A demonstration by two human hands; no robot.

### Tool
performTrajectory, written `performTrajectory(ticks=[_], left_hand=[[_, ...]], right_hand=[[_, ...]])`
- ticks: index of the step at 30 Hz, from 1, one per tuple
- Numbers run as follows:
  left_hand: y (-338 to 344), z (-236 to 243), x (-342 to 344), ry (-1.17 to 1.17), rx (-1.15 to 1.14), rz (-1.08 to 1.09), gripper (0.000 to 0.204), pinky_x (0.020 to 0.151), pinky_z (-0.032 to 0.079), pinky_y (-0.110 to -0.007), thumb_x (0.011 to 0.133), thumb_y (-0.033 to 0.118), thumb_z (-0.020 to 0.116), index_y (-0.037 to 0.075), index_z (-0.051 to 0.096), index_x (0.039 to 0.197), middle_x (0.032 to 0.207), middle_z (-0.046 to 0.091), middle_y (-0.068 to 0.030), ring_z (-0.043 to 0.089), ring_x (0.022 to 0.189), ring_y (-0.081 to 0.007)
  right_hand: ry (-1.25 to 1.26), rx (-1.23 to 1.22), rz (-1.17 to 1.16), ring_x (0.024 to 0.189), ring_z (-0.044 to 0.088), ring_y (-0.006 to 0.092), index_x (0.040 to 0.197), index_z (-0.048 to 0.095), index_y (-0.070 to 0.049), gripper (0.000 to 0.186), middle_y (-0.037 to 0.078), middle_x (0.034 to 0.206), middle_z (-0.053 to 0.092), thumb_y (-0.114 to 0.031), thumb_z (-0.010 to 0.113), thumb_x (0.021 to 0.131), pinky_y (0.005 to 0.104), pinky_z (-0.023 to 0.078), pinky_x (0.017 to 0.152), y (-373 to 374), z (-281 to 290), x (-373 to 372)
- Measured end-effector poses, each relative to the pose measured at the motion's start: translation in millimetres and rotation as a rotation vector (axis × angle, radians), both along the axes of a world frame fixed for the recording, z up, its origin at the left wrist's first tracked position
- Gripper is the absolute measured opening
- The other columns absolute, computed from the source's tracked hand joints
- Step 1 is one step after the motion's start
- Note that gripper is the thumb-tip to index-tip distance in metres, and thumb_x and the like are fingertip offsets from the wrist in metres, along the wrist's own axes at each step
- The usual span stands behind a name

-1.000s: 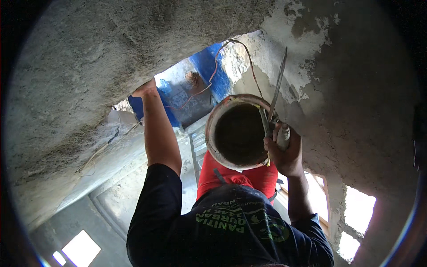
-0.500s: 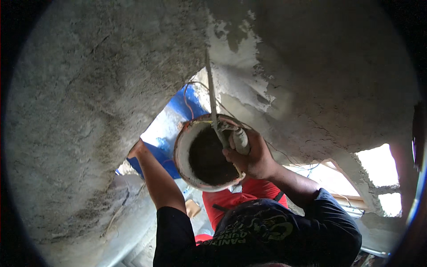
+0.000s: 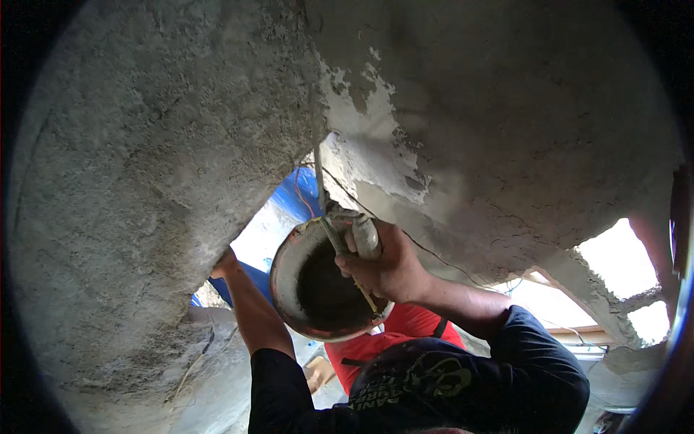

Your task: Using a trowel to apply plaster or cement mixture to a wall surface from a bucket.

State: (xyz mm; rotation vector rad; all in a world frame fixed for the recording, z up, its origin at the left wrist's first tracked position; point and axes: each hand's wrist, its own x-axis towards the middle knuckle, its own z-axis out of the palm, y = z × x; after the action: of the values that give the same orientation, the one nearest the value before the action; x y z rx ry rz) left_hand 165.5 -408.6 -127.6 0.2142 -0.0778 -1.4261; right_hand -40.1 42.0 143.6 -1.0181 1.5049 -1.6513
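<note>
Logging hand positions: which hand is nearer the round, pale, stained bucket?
Right. The right hand is over the right side of the bucket; the left hand is beyond its left side, by rough grey concrete.

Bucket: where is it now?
In the head view, the bucket is just left of and below centre, partly covered by the right hand, the red trousers at its lower right.

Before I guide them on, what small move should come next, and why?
Probably steady the bucket first: the right hand seems to carry both it and the trowel, while the left hand is up at the concrete edge.
</note>
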Motion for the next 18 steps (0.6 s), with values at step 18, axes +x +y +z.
performTrajectory(ticks=[18], left_hand=[[320.5,88.9,-0.8,-1.183,0.042,-0.917,0.065,0.095,0.047,-0.044,0.102,0.059,0.05,0.006,0.056,0.138,0.135,0.061,-0.013,0.059,0.119,-0.0264]], right_hand=[[-0.06,0.106,0.187,0.073,0.067,0.0151,0.092,0.048,-0.006,0.025,0.006,0.081,0.062,0.001,0.072,0.089,0.0295,0.052,0.063,53.1,20.2,-45.4]])
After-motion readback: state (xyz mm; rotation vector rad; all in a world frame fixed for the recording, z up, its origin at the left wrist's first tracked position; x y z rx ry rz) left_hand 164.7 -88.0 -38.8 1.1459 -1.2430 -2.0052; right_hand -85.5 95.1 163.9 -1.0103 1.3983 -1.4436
